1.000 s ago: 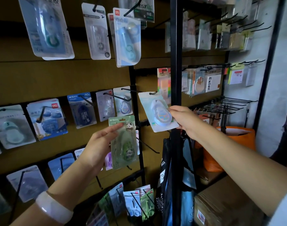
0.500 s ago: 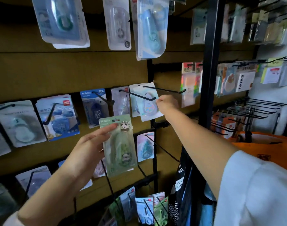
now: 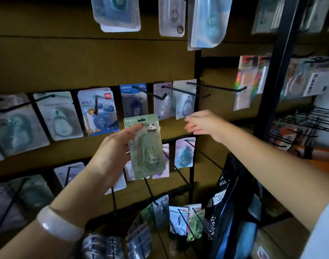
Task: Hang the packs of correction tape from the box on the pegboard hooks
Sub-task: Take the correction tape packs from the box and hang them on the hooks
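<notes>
While the left hand grips a green panda-print blister pack of correction tape, the right hand hovers empty.

Left fingers curl round the pack's edge, held upright before the brown pegboard; right fingers are straight and loose, just below a pale blue carded pack hanging on a black wire hook.

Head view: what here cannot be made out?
- Box of packs: out of frame.
- Left hand thumb: hidden behind the green panda pack.
- Right hand fingertips: motion-blurred, so contact with the pale blue pack is unclear.
- Top-row packs: cut off by the upper edge.
- Pack labels: mostly too blurred to read.
</notes>
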### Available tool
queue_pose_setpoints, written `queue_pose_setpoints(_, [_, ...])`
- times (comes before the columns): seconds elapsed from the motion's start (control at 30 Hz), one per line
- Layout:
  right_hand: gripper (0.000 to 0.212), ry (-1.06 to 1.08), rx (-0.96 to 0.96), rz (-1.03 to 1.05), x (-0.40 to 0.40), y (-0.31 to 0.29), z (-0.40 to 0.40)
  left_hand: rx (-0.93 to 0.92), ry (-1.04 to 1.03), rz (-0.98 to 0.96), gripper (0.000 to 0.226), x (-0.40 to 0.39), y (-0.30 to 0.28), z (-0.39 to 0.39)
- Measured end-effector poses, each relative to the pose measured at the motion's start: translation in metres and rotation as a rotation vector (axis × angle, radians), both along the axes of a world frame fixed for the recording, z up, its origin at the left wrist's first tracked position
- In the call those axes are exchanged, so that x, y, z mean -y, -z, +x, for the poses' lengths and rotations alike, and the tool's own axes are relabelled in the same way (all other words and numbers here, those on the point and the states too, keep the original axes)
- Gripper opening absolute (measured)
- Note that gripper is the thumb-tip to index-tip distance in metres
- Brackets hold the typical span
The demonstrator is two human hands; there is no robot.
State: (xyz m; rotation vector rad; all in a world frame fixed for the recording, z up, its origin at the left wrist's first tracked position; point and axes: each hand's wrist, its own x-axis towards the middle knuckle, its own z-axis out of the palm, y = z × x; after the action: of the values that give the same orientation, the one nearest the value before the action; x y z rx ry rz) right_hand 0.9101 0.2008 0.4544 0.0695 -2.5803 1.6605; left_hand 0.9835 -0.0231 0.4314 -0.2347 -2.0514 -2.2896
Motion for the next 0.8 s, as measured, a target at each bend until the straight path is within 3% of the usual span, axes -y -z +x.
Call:
queue_pose_setpoints(0.07, [0.035, -0.242, 0.053, -0.008, 0.013, 0.003, 0.028, 0.004, 0.01, 0.028, 0.023, -0.001, -0.001, 0.008])
queue_pose_setpoints(0.13, [0.027, -0.354, 0.057, 0.015, 0.027, 0.008, 0.047, 0.004, 0.021, 0.06, 0.023, 0.0, -0.001, 0.017])
queue_pose_setpoints(0.23, [0.014, -0.392, 0.013, 0.05, 0.049, 0.014, 0.065, 0.009, 0.031, 0.069, 0.023, 0.007, 0.001, 0.032])
queue_pose_setpoints(0.43, [0.018, -0.452, -0.057, -0.003, 0.095, 0.019, 0.089, 0.044, -0.04, 0.059, 0.028, 0.051, 0.003, 0.069])
queue_pose_setpoints(0.63, [0.017, -0.549, -0.133, -0.153, 0.164, 0.026, 0.116, -0.176, -0.149, 0.239, 0.035, 0.125, 0.014, 0.137])
queue_pose_setpoints(0.73, [0.024, -0.596, -0.149, -0.178, 0.206, 0.03, 0.137, -0.089, -0.214, 0.121, 0.04, 0.156, 0.036, 0.171])
queue_pose_setpoints(0.8, [0.022, -0.599, -0.168, -0.18, 0.23, 0.032, 0.15, 0.002, -0.244, 0.018, 0.021, 0.171, 0.048, 0.187])
